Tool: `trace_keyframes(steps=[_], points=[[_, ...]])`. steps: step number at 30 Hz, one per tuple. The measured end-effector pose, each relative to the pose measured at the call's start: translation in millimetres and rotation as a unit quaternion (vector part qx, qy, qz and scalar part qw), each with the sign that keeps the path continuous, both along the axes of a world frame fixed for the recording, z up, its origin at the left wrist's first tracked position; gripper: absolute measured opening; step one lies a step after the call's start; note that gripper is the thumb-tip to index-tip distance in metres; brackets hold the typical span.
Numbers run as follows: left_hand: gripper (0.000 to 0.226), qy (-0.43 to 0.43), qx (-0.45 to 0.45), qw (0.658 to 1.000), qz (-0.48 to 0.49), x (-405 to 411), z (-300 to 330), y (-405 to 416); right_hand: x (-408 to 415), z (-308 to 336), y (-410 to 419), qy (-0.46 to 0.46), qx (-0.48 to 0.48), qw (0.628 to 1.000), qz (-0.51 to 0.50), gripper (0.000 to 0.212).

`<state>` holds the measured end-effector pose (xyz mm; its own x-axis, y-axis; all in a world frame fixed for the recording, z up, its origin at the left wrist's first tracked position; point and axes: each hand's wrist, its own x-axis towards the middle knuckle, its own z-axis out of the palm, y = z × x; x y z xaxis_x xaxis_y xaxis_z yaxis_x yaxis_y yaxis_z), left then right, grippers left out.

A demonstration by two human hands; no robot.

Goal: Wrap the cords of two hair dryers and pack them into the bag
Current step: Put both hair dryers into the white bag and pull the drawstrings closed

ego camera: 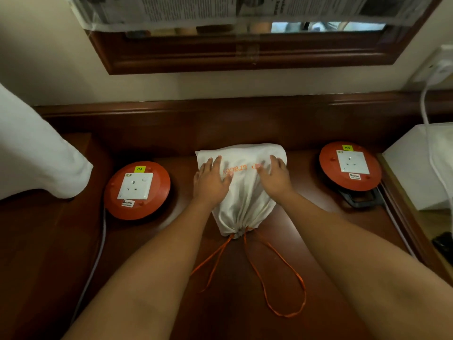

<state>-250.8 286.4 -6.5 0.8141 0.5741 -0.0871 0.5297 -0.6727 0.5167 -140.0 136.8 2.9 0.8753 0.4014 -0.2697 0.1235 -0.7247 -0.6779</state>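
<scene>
White drawstring bag (241,200) lying mid-bench, mouth cinched toward near edge, orange drawstrings (274,273) trailing loose over dark wooden bench (171,303); bulging, contents hidden. Left hand (210,179) flat on bag's left upper part, fingers spread; right hand (275,176) flat on right upper part, fingers straight. Orange cord reel (136,190) toward left edge; second orange cord reel (350,166) toward right edge; white cloth (36,158) at far left corner.

bag (241,204) between two reels (136,190), on desk (318,229)
</scene>
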Motion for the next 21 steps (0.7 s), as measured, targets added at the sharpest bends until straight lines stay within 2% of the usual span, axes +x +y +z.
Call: trace_keyframes(steps=[3, 5, 8, 11, 12, 14, 16, 18, 21], points=[[0.063, -0.005, -0.016, 1.000, 0.021, -48, 6, -21, -40, 4, -23, -0.012, -0.031, 0.999, -0.001, 0.067], [0.062, 0.002, -0.024, 0.998, 0.051, -84, 2, -44, -74, -5, -39, 0.014, -0.052, 0.999, -0.006, 0.061], [0.069, 0.090, -0.025, 0.994, 0.059, -124, -12, -75, -123, -20, -54, 0.060, -0.075, 0.995, 0.011, 0.056], [0.064, 0.190, -0.017, 0.981, 0.039, -148, -26, -96, -158, -35, -58, 0.060, -0.130, 0.989, 0.048, 0.077], [0.058, 0.215, -0.003, 0.976, 0.039, -155, -28, -100, -165, -38, -58, 0.051, -0.168, 0.983, 0.053, 0.076], [0.043, 0.243, 0.019, 0.969, 0.043, -168, -31, -106, -176, -40, -58, 0.044, -0.226, 0.972, 0.044, 0.052], [0.030, 0.257, 0.029, 0.965, 0.047, -177, -34, -109, -184, -40, -61, 0.062, -0.212, 0.975, 0.031, 0.030], [0.025, 0.236, -0.007, 0.969, 0.071, -182, -32, -111, -191, -39, -67, 0.111, -0.145, 0.983, 0.015, 0.018], [0.012, 0.097, -0.183, 0.969, 0.137, -179, -16, -112, -198, -30, -76, 0.163, -0.065, 0.984, -0.015, 0.025]])
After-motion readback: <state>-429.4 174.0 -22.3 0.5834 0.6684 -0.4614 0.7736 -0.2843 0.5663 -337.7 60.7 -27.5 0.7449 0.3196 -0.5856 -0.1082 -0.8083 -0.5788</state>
